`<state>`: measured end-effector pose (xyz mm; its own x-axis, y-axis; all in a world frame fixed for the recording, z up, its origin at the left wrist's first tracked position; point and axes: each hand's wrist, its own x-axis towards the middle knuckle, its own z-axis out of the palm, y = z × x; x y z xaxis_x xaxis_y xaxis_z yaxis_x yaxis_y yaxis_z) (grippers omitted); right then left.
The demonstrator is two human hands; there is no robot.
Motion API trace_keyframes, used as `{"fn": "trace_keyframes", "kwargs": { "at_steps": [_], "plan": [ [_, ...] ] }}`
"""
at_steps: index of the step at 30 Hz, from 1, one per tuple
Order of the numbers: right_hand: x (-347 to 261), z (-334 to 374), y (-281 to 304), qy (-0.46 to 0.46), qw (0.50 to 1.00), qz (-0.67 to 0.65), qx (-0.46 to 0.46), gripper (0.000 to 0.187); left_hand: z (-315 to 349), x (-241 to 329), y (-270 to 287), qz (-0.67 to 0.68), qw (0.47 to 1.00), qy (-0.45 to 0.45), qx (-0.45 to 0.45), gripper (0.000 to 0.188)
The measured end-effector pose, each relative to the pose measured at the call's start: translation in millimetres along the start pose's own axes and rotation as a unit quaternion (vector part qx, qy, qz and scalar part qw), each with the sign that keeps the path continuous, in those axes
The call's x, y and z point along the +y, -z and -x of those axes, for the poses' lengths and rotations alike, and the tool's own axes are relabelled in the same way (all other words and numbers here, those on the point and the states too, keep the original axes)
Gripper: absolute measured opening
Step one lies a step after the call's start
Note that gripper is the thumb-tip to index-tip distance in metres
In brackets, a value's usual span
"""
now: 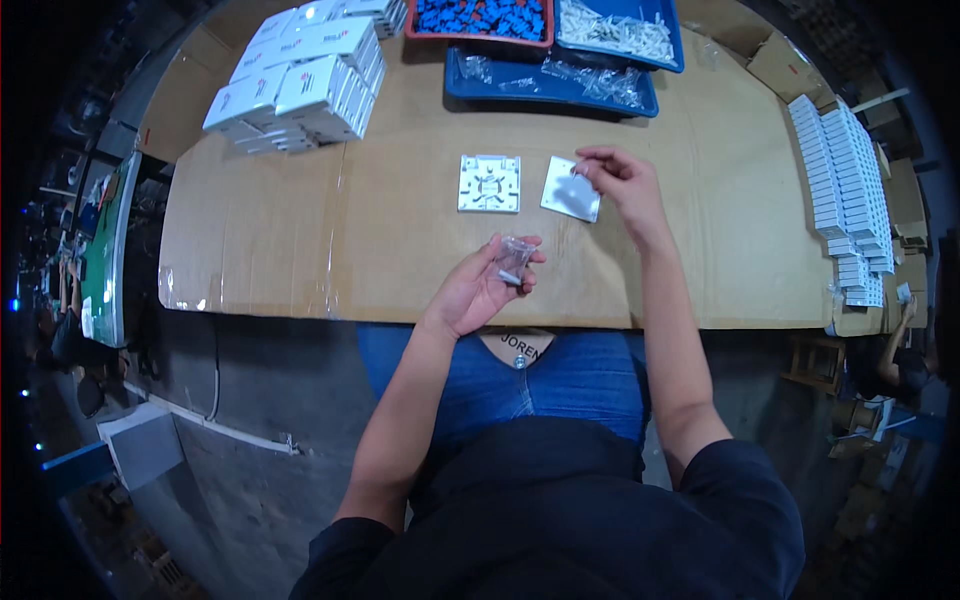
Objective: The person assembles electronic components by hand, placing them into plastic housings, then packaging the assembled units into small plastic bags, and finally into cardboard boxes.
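My left hand [480,288] is closed around a small clear plastic bag [514,256] near the table's front edge. A small pale piece [510,278] shows at the bag's lower end. Over a flat white square plate [570,192] hangs my right hand [625,185], thumb and fingers pinched together. Whatever is between those fingertips, if anything, is too small to tell. To the left of the plate lies a white square box-like part [489,184] with a cross-like pattern of ribs inside, touched by neither hand.
Cardboard [400,260] covers the table. White boxes [300,90] are stacked at the far left; white square parts [845,190] pile up at the right edge. At the back are a red bin [480,42] of blue pieces, a blue bin [672,62] of white pieces and a blue tray [550,105] with clear bags.
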<state>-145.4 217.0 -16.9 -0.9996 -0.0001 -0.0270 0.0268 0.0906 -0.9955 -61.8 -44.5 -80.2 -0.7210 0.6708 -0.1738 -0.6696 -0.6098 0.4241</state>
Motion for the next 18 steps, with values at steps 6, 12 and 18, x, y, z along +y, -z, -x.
{"fn": "trace_keyframes", "kwargs": {
  "at_steps": [6, 12, 18],
  "plan": [
    [17.3, 57.4, -34.0, 0.003, 0.996, -0.065, -0.057, 0.015, 1.6, -2.5, 2.0, -0.047, 0.999, 0.003, -0.001, 0.058],
    [1.4, 59.6, -38.7, -0.001, 0.981, 0.083, -0.172, 0.012, 2.6, -2.2, -3.8, -0.074, 0.997, -0.003, 0.005, 0.052],
    [0.7, 48.8, -40.1, 0.115, 0.959, 0.099, -0.240, 0.012, 0.0, -4.2, -4.0, -0.088, 0.996, -0.005, 0.004, 0.048]
  ]
}}
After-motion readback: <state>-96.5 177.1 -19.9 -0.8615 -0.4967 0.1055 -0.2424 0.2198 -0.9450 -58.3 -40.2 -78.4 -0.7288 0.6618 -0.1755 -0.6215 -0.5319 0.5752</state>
